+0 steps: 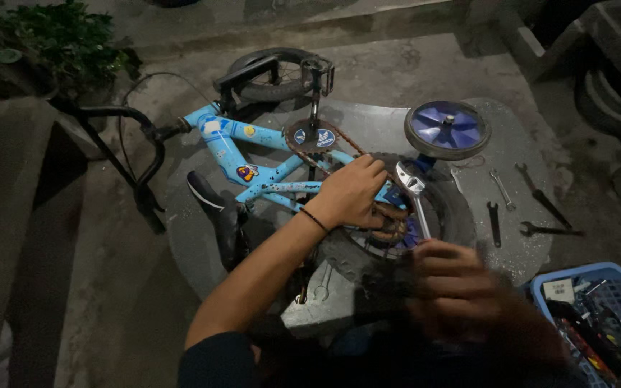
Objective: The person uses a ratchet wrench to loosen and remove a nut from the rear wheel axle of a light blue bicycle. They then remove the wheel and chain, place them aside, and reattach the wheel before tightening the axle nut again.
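**Small blue bike, laid on its side: rear wheel, hands and tools**

Item one, the wrench (412, 192): silver, adjustable, head seated at the hub of the rear wheel (445, 215), handle running down toward me. My right hand (454, 284) is closed round the lower end of that handle; the hand is blurred, so I cannot tell how tightly the fingers wrap. Gripping at the far end looks chosen for leverage.

Item two, my left hand (350, 194): palm down, fingers curled over the frame just beside the rusty chain (368, 154), pressing, I judge, to keep the bike from shifting. A thin black band sits on the wrist.

Item three, the bike (253, 154): light blue frame with stickers, lying flat on a round grey slab (519, 136), which gives it a firm bed. Saddle (210, 205) toward me, handlebar (134, 136) off to the left, front wheel (274, 72) at the far side, pedal (318, 72) sticking up.

Item four, the training wheel (447, 129): blue disc with a grey tyre, raised above the rear wheel and facing up.

Item five, spare spanners (501, 190): several lying loose on the slab to the right, within reach.

Item six, a blue basket (540, 284): lower right, holding mixed bits, contents too dim to name.

Item seven, a leafy plant (59, 36): upper left, well apart
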